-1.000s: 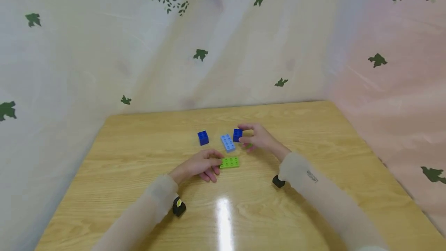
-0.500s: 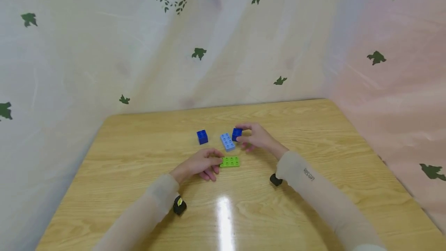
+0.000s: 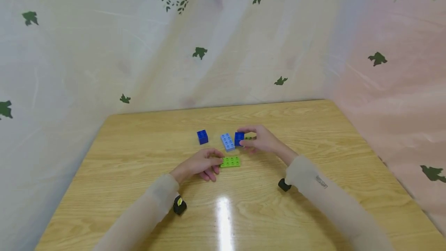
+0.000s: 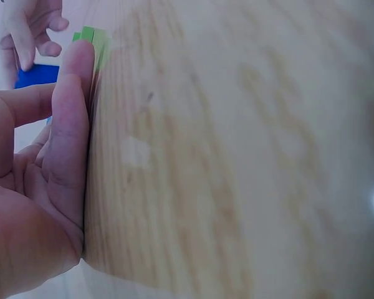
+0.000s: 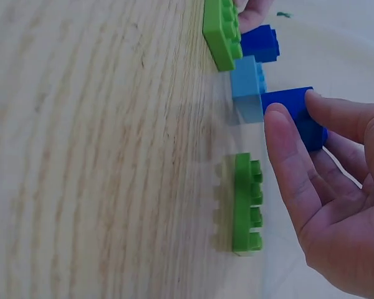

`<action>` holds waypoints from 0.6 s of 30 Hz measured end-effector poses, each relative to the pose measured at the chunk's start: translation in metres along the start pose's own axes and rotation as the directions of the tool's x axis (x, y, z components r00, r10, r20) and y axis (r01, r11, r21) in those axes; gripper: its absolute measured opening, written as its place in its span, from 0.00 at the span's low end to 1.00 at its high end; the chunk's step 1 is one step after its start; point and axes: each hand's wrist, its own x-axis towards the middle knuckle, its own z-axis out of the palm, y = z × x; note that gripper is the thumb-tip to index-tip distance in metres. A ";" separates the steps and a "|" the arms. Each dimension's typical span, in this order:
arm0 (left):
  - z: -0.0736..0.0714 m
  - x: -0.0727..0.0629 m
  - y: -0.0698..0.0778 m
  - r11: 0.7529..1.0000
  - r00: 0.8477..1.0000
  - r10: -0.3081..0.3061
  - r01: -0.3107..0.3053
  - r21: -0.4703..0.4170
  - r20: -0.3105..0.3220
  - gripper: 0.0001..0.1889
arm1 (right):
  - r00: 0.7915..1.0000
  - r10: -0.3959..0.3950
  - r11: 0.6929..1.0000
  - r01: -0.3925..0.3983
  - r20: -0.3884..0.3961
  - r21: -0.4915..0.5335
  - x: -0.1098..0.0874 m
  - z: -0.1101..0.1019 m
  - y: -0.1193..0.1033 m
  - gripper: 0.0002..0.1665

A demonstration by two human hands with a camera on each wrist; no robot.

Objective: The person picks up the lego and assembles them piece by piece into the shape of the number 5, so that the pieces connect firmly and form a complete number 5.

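My right hand pinches a dark blue square toy brick between thumb and fingers. In the right wrist view, it is lifted off the table. Just left of it lies a light blue oblong brick. A flat green brick rests below the right hand, partly covered by the fingers in the head view. My left hand grips the left end of another flat green brick, which lies on the table nearer to me.
A second dark blue square brick stands behind the left hand. The wooden table ends at a pale cloth backdrop with leaf prints. Dark wrist devices sit under both cuffs.
My right hand has shifted slightly right and nearer to me with the dark blue brick, showing part of the green brick beyond the fingers. The left hand has stayed in place.
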 end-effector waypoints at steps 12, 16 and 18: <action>0.000 -0.003 0.001 1.000 1.000 -0.002 0.002 -0.003 0.000 0.19 | 0.988 -0.068 0.997 0.062 0.139 0.046 -0.032 0.012 -0.006 0.34; 0.000 -0.003 0.002 1.000 1.000 -0.004 0.004 0.000 -0.003 0.19 | 0.984 -0.081 0.996 0.074 0.161 0.050 -0.036 0.018 -0.003 0.32; 0.000 -0.004 0.003 1.000 1.000 -0.007 0.007 0.001 -0.006 0.19 | 0.982 -0.083 0.996 0.076 0.167 0.050 -0.036 0.021 -0.002 0.32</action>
